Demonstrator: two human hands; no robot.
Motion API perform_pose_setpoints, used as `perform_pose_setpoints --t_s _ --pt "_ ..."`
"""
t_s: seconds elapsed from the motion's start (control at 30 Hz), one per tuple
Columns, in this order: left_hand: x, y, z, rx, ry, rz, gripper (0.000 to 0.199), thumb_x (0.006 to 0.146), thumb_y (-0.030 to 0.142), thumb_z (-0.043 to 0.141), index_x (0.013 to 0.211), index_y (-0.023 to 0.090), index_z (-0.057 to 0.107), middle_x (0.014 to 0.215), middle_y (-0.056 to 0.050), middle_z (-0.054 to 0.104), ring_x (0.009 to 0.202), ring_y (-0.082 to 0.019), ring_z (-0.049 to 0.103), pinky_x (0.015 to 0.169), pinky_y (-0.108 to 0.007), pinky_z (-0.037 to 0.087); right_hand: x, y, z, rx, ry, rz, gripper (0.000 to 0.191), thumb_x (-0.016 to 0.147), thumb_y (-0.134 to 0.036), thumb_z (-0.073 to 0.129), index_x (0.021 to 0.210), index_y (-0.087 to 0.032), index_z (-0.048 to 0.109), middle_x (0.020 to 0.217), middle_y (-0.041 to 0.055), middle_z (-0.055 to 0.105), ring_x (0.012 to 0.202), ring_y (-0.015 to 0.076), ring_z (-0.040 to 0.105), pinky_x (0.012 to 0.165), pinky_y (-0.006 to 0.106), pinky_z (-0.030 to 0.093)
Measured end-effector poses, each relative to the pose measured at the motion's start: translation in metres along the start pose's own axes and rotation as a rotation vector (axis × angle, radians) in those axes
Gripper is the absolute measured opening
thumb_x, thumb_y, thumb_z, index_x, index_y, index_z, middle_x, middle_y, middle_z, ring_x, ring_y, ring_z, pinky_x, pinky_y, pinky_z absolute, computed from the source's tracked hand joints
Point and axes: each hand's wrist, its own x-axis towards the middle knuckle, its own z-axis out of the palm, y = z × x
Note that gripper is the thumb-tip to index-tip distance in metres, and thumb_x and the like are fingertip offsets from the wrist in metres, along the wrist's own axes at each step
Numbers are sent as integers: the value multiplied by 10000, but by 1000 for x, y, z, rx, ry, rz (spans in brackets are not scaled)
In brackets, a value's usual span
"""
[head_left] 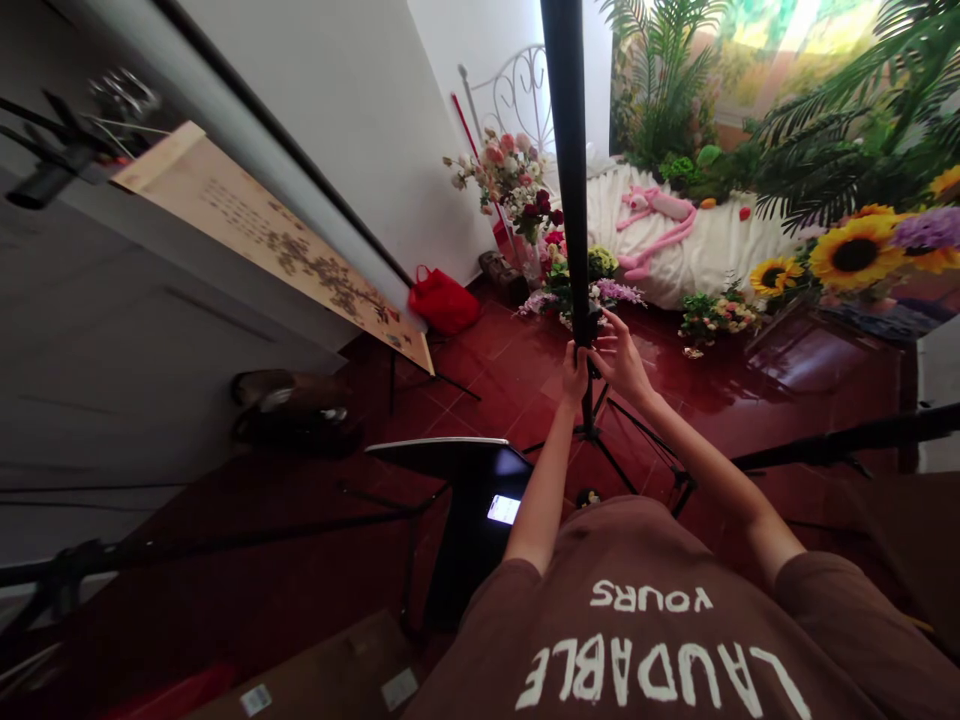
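A tall black light stand (571, 180) rises upright in front of me, its legs spread on the floor. Wrapped round its pole at the collar is my left hand (575, 374). On the pole's other side, my right hand (622, 365) reaches to the same collar. Its fingers are bent and apart, the tips close to or touching the collar; the pole partly hides that contact. Below my left forearm lies a lit phone (504, 509) on a dark flat surface (469, 545).
A hanging scroll (292, 245) leans at the left, near a red bag (444, 302). Flowers (517, 165), a white-draped bed (720, 245) and sunflowers (855, 250) stand beyond. Black poles (847, 440) cross at both sides. A cardboard box (322, 670) lies at lower left.
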Motion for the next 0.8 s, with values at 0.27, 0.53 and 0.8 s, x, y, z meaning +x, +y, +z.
perform_pose_setpoints --t_s 0.27,0.53,0.8 --pt "3 -10 1 18 13 -18 541 844 700 388 947 201 572 846 -44 618 682 -122 559 660 -253 457 -36 26 9 -17 86 362 494 846 -448 557 1258 -225 403 691 -30 607 587 147 616 568 246 510" --pt "2 -7 -2 4 -6 -83 561 817 730 405 953 211 572 750 -18 588 573 -110 499 556 -246 409 -25 40 35 613 255 759 249 918 -360 461 1119 -231 390 553 -85 532 390 83 500 377 152 407" --pt "4 -9 -2 4 8 -12 541 830 700 425 938 197 590 848 -49 632 702 -123 562 671 -256 449 -10 54 17 1258 -65 1014 228 789 16 341 788 -191 438 452 -93 383 296 38 347 300 70 301"
